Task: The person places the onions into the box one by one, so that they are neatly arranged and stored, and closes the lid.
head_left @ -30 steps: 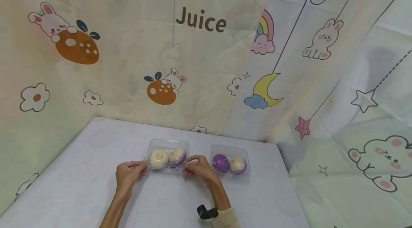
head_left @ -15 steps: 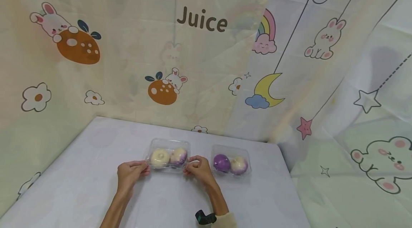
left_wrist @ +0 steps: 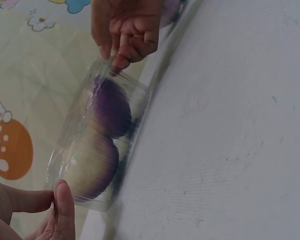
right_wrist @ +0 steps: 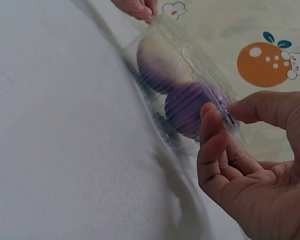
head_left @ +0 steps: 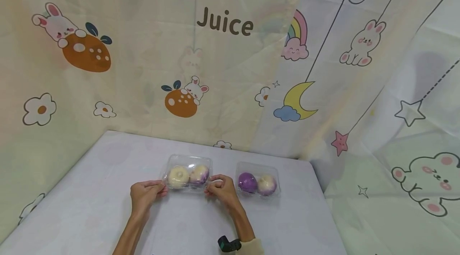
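Observation:
A clear plastic clamshell box [head_left: 191,160] sits on the white table with its lid down. Inside lie two round, onion-like things: a mostly cream one [head_left: 178,177] at left and a cream-and-purple one [head_left: 199,175] at right. My left hand [head_left: 146,196] pinches the rim at the near left corner between thumb and fingers. At the near right corner my right hand [head_left: 223,192] pinches the rim the same way; the right wrist view shows thumb and index finger [right_wrist: 211,120] meeting on the plastic edge.
A second clear box [head_left: 258,167], holding a purple round thing [head_left: 247,182] and a cream-and-purple one [head_left: 266,185], stands just right of my right hand. A printed curtain [head_left: 136,47] hangs behind the table [head_left: 187,227]. My right wrist wears a black device [head_left: 229,244].
Both hands keep their pinch on the left box, and neither box has visibly moved on the table. The head view has shifted very slightly.

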### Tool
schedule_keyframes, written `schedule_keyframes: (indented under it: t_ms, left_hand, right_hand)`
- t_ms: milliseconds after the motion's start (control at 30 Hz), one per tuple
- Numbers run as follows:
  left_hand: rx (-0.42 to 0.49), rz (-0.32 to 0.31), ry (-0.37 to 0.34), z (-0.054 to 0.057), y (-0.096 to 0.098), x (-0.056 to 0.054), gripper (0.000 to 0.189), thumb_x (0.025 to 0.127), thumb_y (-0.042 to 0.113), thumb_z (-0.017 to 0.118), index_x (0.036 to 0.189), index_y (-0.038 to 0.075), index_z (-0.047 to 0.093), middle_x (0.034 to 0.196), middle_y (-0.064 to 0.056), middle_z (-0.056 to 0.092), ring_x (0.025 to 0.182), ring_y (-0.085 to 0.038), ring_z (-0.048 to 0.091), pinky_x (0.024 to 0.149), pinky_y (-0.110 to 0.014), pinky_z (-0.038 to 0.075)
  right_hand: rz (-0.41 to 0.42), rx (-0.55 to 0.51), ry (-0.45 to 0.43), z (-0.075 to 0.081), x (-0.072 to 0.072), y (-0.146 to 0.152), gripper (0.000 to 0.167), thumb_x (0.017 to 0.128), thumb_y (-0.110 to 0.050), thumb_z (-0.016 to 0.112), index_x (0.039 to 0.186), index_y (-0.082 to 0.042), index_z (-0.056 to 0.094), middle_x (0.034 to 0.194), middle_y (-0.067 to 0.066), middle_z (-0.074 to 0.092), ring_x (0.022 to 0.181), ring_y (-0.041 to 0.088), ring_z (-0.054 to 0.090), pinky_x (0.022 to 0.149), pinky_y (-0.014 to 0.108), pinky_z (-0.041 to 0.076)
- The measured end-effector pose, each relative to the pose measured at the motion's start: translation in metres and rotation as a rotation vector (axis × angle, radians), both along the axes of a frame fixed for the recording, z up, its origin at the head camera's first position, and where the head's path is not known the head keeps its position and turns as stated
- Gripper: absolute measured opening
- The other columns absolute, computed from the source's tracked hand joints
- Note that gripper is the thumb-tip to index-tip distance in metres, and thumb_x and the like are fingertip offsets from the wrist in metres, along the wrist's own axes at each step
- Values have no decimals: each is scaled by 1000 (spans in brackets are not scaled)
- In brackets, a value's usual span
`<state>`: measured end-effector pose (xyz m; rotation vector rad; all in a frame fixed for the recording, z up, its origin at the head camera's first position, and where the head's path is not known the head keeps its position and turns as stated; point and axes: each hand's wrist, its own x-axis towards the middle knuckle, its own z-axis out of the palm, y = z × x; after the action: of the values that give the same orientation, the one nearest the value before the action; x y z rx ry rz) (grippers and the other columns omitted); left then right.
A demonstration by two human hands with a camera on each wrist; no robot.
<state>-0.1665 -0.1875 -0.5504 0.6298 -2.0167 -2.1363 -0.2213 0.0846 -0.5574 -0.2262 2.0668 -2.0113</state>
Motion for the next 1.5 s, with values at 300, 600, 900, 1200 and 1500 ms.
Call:
schedule_keyframes:
  t_ms: [300, 600, 900, 1200, 1500]
  left_hand:
    - [0, 16, -5, -2, 0, -2, 29, 98, -7, 70, 121, -24, 67, 82, -12, 82, 70, -14, 79, 69, -26, 69]
    - [-1, 18, 6, -2, 1, -4, 28, 98, -6, 70, 120, -24, 67, 81, -11, 82, 69, -12, 78, 69, -26, 69]
    - [3, 8, 17, -1, 3, -10, 28, 99, -6, 69, 120, -24, 68, 79, -9, 81, 68, -10, 78, 69, -25, 68]
    - [29, -21, 22, -3, 5, -21, 30, 99, -5, 70, 122, -24, 67, 82, -12, 82, 70, -12, 79, 71, -26, 69]
    - [22, -10, 32, -1, 9, -23, 29, 99, -5, 70, 122, -23, 68, 82, -12, 82, 69, -12, 79, 71, -26, 69]
  right_hand:
    - [20, -24, 42, -2, 1, 1, 30, 92, 3, 69, 120, 13, 61, 85, 9, 83, 73, 9, 77, 74, 24, 67]
    - [-23, 0, -11, 1, 2, -2, 33, 95, 3, 70, 125, 13, 61, 93, 25, 82, 72, 9, 75, 74, 24, 65]
    - [-72, 45, 6, 2, 1, -2, 35, 95, 0, 69, 127, 12, 61, 93, 28, 81, 73, 12, 74, 71, 26, 63]
    - [-111, 67, 13, 2, -4, 0, 33, 97, -2, 68, 127, 11, 62, 92, 27, 81, 74, 13, 74, 74, 28, 64]
    - [-122, 68, 13, 4, -5, 1, 30, 96, -1, 67, 124, 10, 64, 85, 15, 82, 72, 10, 73, 72, 23, 64]
